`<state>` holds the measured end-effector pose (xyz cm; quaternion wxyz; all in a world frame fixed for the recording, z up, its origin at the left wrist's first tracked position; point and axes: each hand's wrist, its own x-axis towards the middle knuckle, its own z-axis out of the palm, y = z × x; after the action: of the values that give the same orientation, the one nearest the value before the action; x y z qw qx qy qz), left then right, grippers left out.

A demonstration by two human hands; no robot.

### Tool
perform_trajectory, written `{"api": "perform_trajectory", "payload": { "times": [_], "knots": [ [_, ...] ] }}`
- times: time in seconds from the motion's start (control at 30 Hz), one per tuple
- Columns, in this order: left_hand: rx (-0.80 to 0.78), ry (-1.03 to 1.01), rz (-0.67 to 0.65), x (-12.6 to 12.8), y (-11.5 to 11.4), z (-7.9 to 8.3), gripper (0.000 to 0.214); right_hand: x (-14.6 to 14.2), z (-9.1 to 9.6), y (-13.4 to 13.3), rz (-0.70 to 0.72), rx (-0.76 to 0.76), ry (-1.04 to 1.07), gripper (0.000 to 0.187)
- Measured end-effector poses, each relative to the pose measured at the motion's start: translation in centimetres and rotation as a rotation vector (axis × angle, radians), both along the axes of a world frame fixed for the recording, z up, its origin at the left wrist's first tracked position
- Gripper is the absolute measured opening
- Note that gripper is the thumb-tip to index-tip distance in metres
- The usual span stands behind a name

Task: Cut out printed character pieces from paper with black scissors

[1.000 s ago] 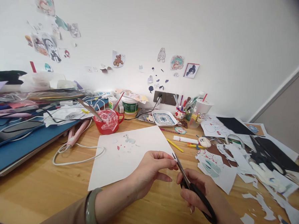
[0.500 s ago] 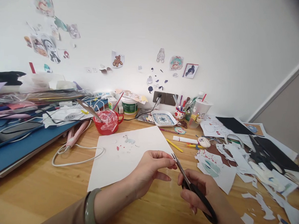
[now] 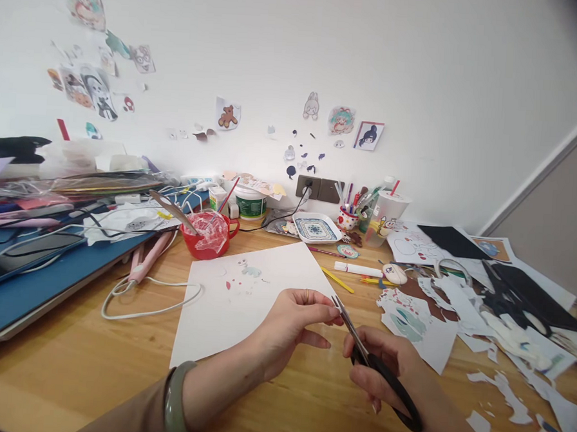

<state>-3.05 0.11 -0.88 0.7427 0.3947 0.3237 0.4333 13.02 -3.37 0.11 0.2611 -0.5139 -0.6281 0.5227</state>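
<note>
My right hand (image 3: 382, 363) is wrapped round the black handles of a pair of scissors (image 3: 359, 342), whose metal blades point up and to the left. The blade tips are slightly apart, right at the fingertips of my left hand (image 3: 302, 320). Between that hand's thumb and forefinger is a tiny white piece of paper, mostly hidden by the fingers. Under and behind my left hand lies a large white sheet (image 3: 205, 321), with a small pale-green cutout (image 3: 251, 272) and several tiny red and grey bits on it.
Paper scraps (image 3: 506, 395) and a partly cut printed sheet (image 3: 408, 325) lie at the right. A white marker (image 3: 358, 269), a patterned tray (image 3: 317, 229) and a red cup (image 3: 207, 237) stand or lie further back. A blue board (image 3: 33, 293) with cables is at the left.
Almost nothing differs. The view has shifted very slightly; both hands and the scissors keep nearly the same position.
</note>
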Motion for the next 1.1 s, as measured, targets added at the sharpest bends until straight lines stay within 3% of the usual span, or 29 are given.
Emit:
{"api": "perform_trajectory", "payload": {
  "times": [1.1],
  "knots": [
    [-0.003, 0.002, 0.023, 0.08, -0.04, 0.21, 0.016, 0.21, -0.35, 0.19, -0.022, 0.014, 0.024, 0.014]
  ]
}}
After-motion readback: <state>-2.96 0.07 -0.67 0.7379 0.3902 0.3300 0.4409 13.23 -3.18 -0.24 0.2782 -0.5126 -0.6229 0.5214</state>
